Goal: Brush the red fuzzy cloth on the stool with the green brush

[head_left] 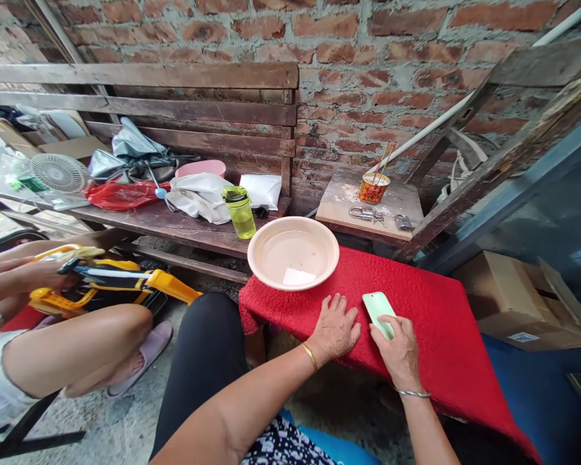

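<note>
My left hand (336, 326) lies palm down on the red cloth (430, 303), fingers spread, holding nothing. With my right hand (401, 349) I grip the lower end of a pale green phone (377, 305) with rounded corners and a small dark mark near its top; the fingers hide its lower part. It is tilted just above or against the cloth; I cannot tell if it touches. Beyond my left hand, a pale pink basin (336, 255) of clear water stands at the cloth's far left edge, with a bright white patch in it.
A wooden bench (174, 223) along the brick wall bears a green bottle (239, 213), a fan (59, 172) and bags. A small table (329, 216) holds a red-gold cup (374, 188) and padlocks (403, 222). A cardboard box (508, 303) is right; another person's knee (126, 323) is left.
</note>
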### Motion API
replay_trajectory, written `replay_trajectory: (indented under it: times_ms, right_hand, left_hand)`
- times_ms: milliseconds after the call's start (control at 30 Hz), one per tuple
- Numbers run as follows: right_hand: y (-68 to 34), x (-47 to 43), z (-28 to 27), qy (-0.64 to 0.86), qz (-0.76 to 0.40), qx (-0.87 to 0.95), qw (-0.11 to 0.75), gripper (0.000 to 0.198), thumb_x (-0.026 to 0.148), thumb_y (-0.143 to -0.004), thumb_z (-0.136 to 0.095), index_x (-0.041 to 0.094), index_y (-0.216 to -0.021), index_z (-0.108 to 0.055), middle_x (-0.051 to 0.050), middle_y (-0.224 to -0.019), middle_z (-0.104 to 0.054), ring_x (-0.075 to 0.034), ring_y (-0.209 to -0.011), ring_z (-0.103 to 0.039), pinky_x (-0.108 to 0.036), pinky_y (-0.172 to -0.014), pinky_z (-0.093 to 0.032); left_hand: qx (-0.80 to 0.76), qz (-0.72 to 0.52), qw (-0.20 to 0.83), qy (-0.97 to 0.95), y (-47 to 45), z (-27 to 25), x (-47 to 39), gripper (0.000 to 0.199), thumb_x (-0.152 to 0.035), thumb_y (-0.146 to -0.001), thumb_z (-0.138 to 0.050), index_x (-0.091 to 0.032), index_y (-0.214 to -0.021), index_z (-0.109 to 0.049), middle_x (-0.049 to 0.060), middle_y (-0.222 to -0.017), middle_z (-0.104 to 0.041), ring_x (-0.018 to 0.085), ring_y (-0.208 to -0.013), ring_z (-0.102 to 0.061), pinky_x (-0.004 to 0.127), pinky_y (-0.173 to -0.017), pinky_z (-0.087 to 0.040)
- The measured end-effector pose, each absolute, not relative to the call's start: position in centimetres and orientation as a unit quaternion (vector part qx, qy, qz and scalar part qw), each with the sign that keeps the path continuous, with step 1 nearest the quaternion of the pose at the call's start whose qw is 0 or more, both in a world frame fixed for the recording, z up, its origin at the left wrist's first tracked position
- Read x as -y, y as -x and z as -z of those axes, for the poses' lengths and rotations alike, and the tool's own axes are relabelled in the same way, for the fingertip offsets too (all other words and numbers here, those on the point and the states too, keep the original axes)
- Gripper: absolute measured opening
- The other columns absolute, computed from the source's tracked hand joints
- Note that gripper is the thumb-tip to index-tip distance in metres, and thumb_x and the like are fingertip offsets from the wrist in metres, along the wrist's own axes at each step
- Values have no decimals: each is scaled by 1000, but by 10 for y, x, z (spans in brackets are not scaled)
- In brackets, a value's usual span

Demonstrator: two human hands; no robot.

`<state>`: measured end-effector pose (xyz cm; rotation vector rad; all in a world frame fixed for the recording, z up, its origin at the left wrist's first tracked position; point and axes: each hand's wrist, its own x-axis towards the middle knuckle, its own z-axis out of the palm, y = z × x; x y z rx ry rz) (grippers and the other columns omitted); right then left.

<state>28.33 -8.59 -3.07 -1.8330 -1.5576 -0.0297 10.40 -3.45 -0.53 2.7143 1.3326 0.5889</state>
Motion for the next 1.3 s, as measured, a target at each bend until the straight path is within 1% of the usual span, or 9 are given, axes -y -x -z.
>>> replay_trajectory:
  times_ms: [300, 533, 700, 800, 867, 967, 1100, 1167, 1300]
  right_hand:
    - [-292, 86, 28, 714, -10, 592, 375, 51, 69, -84, -51, 23, -93, -70, -7, -92, -54, -24, -87, -56, -41, -83, -49]
    - [-337, 103, 21, 783, 8, 517, 347, 62, 75, -79, -48, 20, -93, -72, -9, -85, -54, -29, -90, -53, -43, -79, -47]
    - [-381, 119, 19, 840, 38, 434, 324, 57, 72, -76, -49, 21, -89, -72, -9, -73, -52, -31, -84, -50, -44, -71, -44]
    - [-382, 121, 18, 843, 52, 420, 333, 54, 70, -77, -50, 22, -86, -72, -8, -71, -51, -31, -83, -50, -44, -70, -44]
    - [-364, 119, 17, 825, 41, 437, 356, 53, 69, -77, -52, 21, -86, -72, -8, -76, -52, -30, -85, -52, -44, -74, -46]
    - [-322, 112, 16, 763, -23, 520, 383, 47, 65, -78, -56, 22, -90, -72, -8, -89, -55, -26, -87, -57, -42, -80, -49]
    - [-291, 107, 17, 695, -88, 617, 358, 36, 57, -81, -58, 27, -93, -71, -6, -98, -57, -23, -88, -59, -40, -84, -50]
    - [-303, 109, 19, 708, -76, 602, 361, 39, 60, -80, -56, 26, -93, -71, -7, -97, -56, -24, -88, -59, -41, -85, -49]
    - [-361, 126, 22, 794, -9, 485, 366, 59, 76, -75, -51, 22, -87, -72, -9, -84, -54, -29, -86, -55, -46, -80, -48]
  left_hand:
    - [-432, -193, 30, -880, -103, 6, 33, 33, -40, -91, -58, -20, -115, -65, 16, -129, -60, 34, -126, -52, 52, -107, -39]
    - [-432, -195, 40, -880, -103, 11, 32, 33, -40, -91, -58, -20, -117, -65, 16, -130, -59, 34, -127, -51, 53, -108, -38]
    - [-430, -200, 48, -879, -103, 13, 31, 32, -39, -91, -58, -20, -116, -65, 16, -129, -59, 34, -127, -50, 54, -108, -37]
    - [-431, -199, 50, -879, -103, 13, 31, 32, -39, -91, -59, -20, -116, -65, 16, -129, -59, 34, -127, -51, 54, -107, -37]
    - [-432, -197, 49, -879, -103, 12, 31, 32, -39, -91, -59, -20, -116, -66, 16, -129, -59, 34, -126, -51, 54, -107, -37]
    - [-433, -195, 41, -879, -103, 12, 31, 31, -39, -91, -59, -20, -116, -66, 16, -129, -59, 33, -126, -51, 53, -107, -37]
    - [-430, -195, 29, -881, -102, 12, 31, 31, -39, -91, -59, -20, -114, -65, 15, -129, -59, 33, -126, -51, 52, -107, -38]
    - [-429, -198, 25, -881, -102, 14, 30, 31, -38, -91, -59, -21, -115, -65, 15, -129, -59, 32, -126, -52, 52, -106, -38]
    - [-430, -207, 21, -878, -102, 18, 29, 31, -38, -91, -60, -22, -117, -65, 14, -127, -59, 32, -124, -52, 52, -106, -38]
